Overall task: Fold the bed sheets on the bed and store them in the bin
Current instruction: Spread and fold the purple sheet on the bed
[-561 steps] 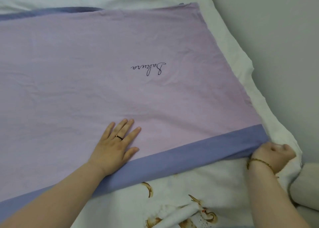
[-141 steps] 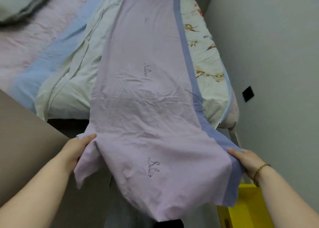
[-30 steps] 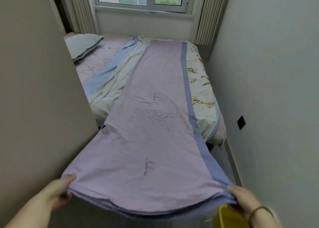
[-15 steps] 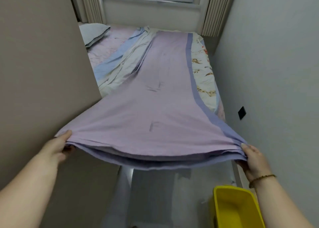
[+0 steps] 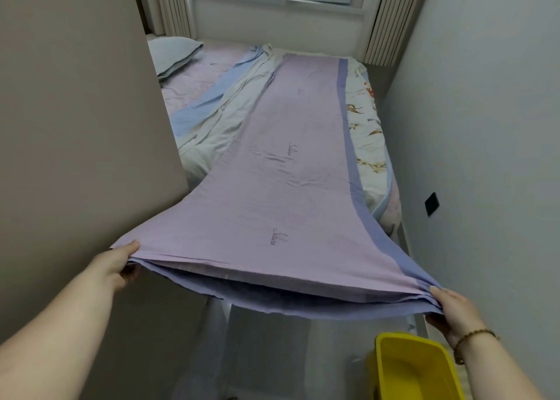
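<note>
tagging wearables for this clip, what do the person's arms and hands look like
The left forearm and right forearm are bare, with no sleeve in view. The right hand has a bracelet of small brown-gold beads at the wrist. The left hand shows no watch or band at the wrist. Most of its fingers are hidden, so a ring cannot be ruled out.

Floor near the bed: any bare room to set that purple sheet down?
Bare floor lies between the beige panel and the yellow bin, below the purple sheet. The bin's inside looks bare. The bed is crowded with bedding and a pillow.
</note>
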Tool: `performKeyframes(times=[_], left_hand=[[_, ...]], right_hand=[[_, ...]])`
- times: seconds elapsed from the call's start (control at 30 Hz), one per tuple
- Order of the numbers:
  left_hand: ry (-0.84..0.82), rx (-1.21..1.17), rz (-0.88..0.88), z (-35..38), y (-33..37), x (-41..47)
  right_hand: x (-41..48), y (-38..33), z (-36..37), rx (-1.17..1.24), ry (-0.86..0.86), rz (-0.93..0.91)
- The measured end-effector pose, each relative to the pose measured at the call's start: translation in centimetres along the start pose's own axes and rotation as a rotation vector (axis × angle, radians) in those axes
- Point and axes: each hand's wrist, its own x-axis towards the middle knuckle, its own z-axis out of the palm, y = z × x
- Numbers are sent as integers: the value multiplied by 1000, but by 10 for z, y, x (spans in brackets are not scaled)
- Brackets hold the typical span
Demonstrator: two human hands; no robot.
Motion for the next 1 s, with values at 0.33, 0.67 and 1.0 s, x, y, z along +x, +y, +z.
performKeyframes(times=[0.33, 0.67, 1.0], left_hand=[[-73, 106, -48, 48, 30, 38], [-227, 18, 92, 125, 85, 79], [-169, -76, 99, 225, 106, 181]], right_hand=[[40, -23, 35, 167, 89, -56], [98, -63, 69, 380, 64, -72], [215, -107, 130, 413, 31, -69]])
